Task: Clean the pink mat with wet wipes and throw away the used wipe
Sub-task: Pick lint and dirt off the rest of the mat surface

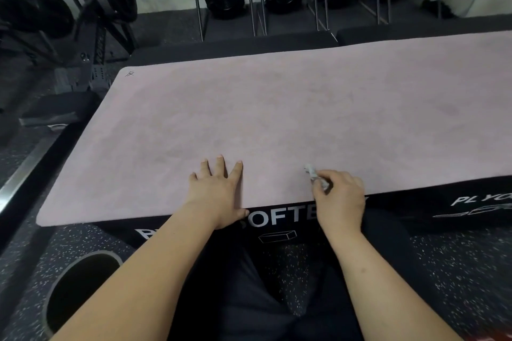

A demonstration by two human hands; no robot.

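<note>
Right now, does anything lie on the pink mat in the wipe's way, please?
Nothing visible does. The right hand pinches the wipe at the near edge of the pink mat, whose surface beyond is bare. Only the left hand rests flat on it, to the wipe's left.

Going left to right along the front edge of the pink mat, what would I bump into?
First the left hand, flat on the pink mat → then the wipe, crumpled and white → then the right hand, which holds it.
</note>
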